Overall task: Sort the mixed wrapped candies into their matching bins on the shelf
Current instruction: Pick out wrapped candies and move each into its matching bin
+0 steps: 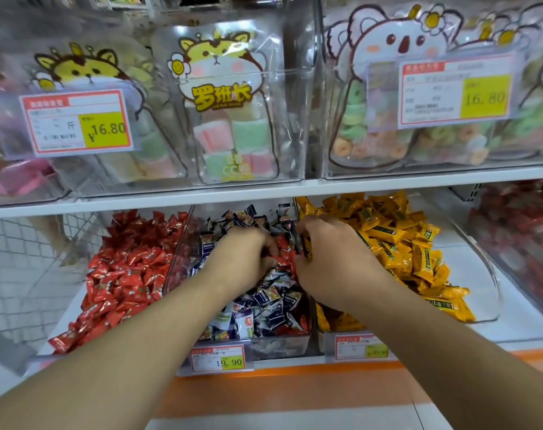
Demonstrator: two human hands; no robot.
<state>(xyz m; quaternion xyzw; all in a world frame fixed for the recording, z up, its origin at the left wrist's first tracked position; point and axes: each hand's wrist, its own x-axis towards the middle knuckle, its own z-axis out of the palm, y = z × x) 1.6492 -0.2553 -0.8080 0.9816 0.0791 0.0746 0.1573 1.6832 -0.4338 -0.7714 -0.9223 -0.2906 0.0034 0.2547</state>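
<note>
While both arms are reaching over the orange shelf edge [295,386], the sorting is happening in the lower row of clear bins. At far left, the red-wrapped candies [124,274] are filling their bin. Next to it, the middle bin [279,346] is holding dark blue and white wrapped candies [273,302], with a few red ones mixed in. The left hand [242,259] is curling its fingers around a bunch of red candies [284,252] in this middle bin. The right hand [332,259] is touching that same bunch, its fingers bent and pinching the red wrappers beside the divider wall. Further right, the yellow-wrapped candies [400,243] are piling up in their own bin. A price tag reading 19.90 [222,358] is hanging on the middle bin's front.
</note>
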